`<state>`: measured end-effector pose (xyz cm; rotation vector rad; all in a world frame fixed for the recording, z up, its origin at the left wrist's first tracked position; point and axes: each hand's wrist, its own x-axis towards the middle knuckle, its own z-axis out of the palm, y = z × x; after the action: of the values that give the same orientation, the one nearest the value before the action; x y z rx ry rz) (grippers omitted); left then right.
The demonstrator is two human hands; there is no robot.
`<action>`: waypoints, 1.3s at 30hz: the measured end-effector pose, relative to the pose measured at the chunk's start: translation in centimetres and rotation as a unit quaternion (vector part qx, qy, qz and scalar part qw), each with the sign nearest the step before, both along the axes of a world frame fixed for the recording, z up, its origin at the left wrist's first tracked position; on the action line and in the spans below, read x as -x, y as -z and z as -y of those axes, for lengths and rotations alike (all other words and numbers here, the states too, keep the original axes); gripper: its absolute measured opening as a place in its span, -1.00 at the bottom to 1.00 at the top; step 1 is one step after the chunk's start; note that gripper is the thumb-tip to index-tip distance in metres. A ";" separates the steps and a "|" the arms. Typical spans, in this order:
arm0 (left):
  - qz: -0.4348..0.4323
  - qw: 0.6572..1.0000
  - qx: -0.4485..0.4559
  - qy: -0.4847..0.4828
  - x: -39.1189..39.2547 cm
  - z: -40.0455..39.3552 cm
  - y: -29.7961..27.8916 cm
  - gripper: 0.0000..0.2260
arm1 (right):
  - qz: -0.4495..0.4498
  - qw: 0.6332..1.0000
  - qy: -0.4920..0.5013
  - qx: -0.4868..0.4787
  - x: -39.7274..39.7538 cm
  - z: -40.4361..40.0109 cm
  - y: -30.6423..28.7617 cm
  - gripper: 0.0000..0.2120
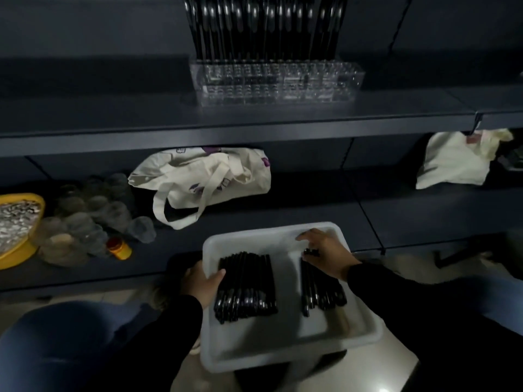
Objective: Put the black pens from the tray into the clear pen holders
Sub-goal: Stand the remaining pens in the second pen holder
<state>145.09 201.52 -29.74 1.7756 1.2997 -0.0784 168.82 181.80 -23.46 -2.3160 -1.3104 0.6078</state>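
Observation:
A white plastic tray (283, 352) sits low in the middle of the view, in front of the shelves. Two heaps of black pens lie in it: a larger heap (245, 287) on the left and a smaller heap (321, 290) on the right. My left hand (202, 281) grips the tray's left rim, thumb inside. My right hand (322, 251) reaches into the tray and pinches the top ends of some pens in the right heap. On the upper shelf stands a clear pen holder (276, 80) with several black pens (263, 26) upright in its back rows.
Dark shelving (226, 128) fills the view. On the lower shelf lie a cream tote bag (203, 179), a second cream bag (458, 162) at the right, several glass jars (90, 216), a small yellow-lidded jar (119, 248) and a yellow bowl (17, 230). My knees frame the tray.

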 end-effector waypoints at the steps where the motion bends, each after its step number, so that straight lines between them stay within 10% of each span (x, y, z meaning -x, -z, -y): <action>1: -0.003 1.000 -0.002 -0.003 -0.1 -0.1 0.0 -0.56 | -0.004 0.999 0.000 0.033 -0.3 0.3 0.8 -0.60; 6: 0.019 0.999 -0.022 -0.039 -1.6 0.1 -0.3 -0.67 | -0.050 0.982 -0.018 0.183 0.0 0.0 4.3 -0.59; 12: 0.041 0.993 -0.044 -0.106 -2.0 1.2 0.7 -0.74 | -0.219 0.964 0.005 0.148 1.8 -2.1 5.4 -0.68; 23: 0.043 0.991 -0.047 -0.116 -2.0 1.5 0.3 -0.76 | -0.292 0.940 0.103 0.140 2.5 -2.7 6.6 -0.94; 30: 0.036 0.994 -0.041 -0.095 -2.0 1.5 0.3 -0.66 | -0.207 0.959 -0.017 0.192 2.3 -2.8 5.6 -0.67; 34: 0.018 0.983 -0.172 -0.054 -2.0 1.8 -1.6 -0.26 | -0.142 0.984 -0.052 0.094 0.9 -2.3 2.4 -0.82; 39: 0.173 0.930 -0.324 -0.026 -3.1 0.6 -7.9 -0.45 | -0.259 0.962 0.007 -0.086 -1.3 -4.2 -6.7 -0.77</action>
<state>148.16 200.88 -21.82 2.1638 1.1783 0.7431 170.15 185.98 -16.74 -1.8504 -1.0459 0.9711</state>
